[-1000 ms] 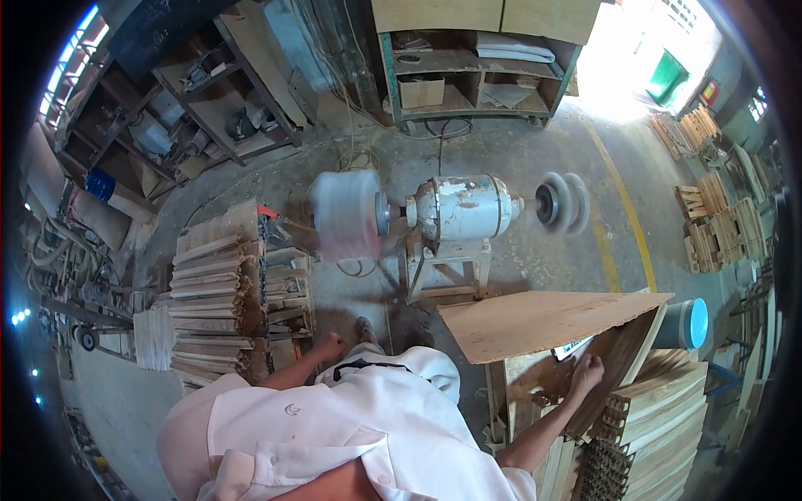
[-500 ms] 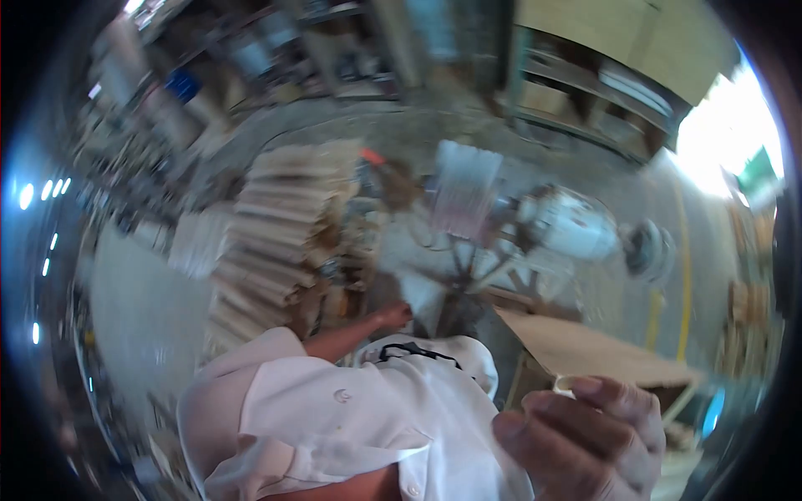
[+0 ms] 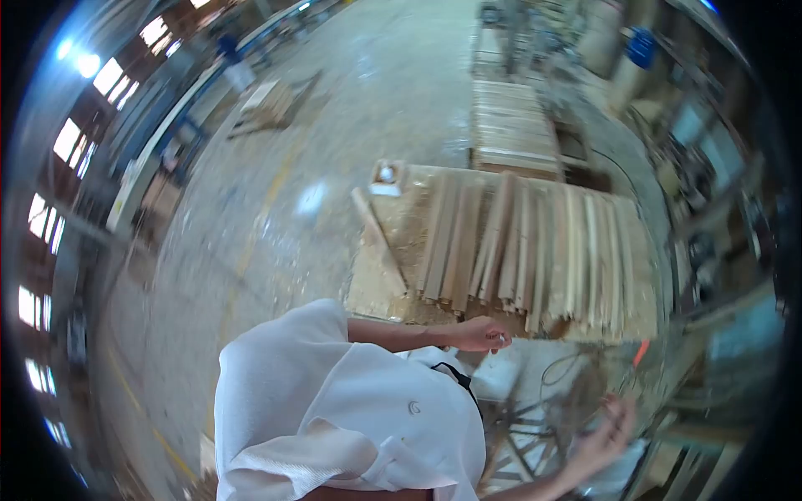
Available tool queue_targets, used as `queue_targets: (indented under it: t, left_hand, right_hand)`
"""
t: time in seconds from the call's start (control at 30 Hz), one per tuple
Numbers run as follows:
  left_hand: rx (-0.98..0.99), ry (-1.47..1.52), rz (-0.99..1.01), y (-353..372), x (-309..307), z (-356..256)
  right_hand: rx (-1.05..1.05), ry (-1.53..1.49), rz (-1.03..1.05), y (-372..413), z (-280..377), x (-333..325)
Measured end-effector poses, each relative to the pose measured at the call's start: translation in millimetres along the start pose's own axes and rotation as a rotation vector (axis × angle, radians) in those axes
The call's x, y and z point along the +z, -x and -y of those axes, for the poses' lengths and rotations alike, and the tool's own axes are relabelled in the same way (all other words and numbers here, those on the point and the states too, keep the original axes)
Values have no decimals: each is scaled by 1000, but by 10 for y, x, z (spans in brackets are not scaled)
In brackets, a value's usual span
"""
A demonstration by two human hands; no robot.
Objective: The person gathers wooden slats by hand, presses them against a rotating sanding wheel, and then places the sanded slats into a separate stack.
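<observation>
My left hand [image 3: 483, 334] is closed in front of my white shirt [image 3: 368, 409], beside the near edge of a work table [image 3: 368, 284]. Its fingers are curled, and what they hold, if anything, is too small to name. To the right, my right hand [image 3: 610, 434] is raised with its fingers apart and somewhat blurred; nothing shows in it. Long wooden strips [image 3: 510, 242] lie side by side on the table beyond my hands. One separate strip [image 3: 380, 242] lies slanted at the table's left.
Another wood stack [image 3: 514, 125] stands behind the table. An orange-red object [image 3: 641, 353] is near its right corner. A metal-legged stand [image 3: 530, 451] is below my hands. A blue container [image 3: 641, 48] is far right. A distant person [image 3: 234, 63] stands upper left.
The view has swung left, bringing the table and strips to the centre right. My right hand has moved farther out, and its fingers have spread from a pinch on a small pale thing.
</observation>
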State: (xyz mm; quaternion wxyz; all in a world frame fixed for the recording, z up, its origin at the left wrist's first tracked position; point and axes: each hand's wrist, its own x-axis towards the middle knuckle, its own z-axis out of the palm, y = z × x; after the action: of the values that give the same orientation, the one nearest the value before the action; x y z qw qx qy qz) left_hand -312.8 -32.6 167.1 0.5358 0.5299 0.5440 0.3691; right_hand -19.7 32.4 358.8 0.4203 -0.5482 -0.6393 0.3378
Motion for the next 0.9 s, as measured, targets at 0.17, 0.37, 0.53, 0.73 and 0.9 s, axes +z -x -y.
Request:
queue_targets:
  t: [0.17,0.37,0.53,0.73,0.9]
  left_hand:
    - [-111,126,-345,278,-766,136]
    - [-399,-135,-793,400,-1119,814]
    - [-616,-539,-1263,384,-1074,1241]
    - [-761,-257,-1150,362,-933,1342]
    - [-730,-343,-1166,394,-951,1095]
  right_hand:
    - [31,117,397,-221,-1810,1776]
    - [69,188,534,-248,-1652,2660]
    - [-29,136,944,-170,-1573,3120]
    - [-46,269,1228,-42,-1432,3384]
    - [-251,294,1238,33,-1691,3649]
